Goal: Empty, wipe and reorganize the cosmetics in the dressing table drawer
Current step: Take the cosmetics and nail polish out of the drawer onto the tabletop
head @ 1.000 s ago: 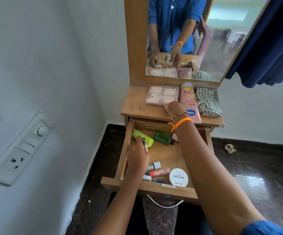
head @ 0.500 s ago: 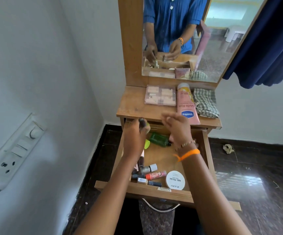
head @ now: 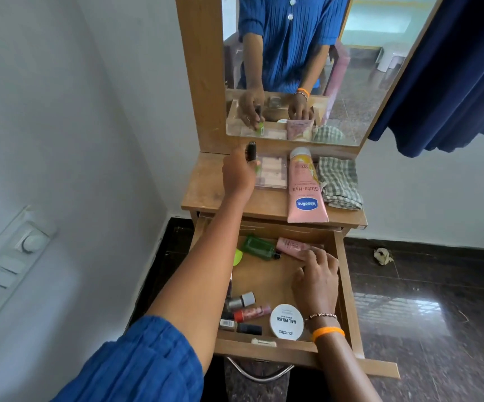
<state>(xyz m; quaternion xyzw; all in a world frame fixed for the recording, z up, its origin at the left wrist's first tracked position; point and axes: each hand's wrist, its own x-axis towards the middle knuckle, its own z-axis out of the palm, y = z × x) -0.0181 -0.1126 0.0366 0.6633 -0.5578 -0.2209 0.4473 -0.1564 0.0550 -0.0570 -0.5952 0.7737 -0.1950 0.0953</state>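
Hands split between the wooden dressing-table surface point(head: 206, 195) and its open wooden drawer point(head: 348, 288)
The left hand point(head: 239, 174) is up on the surface beside the clear eyeshadow palette point(head: 272, 174), its grip curled round a small dark-capped tube point(head: 251, 150) with a green item; the right hand point(head: 317, 278) is in the drawer, fingers touching a pink tube point(head: 290, 245) at the drawer's back, beside a green bottle point(head: 258, 247); a round white nail-polish-remover tin point(head: 286, 322) sits at the drawer's front
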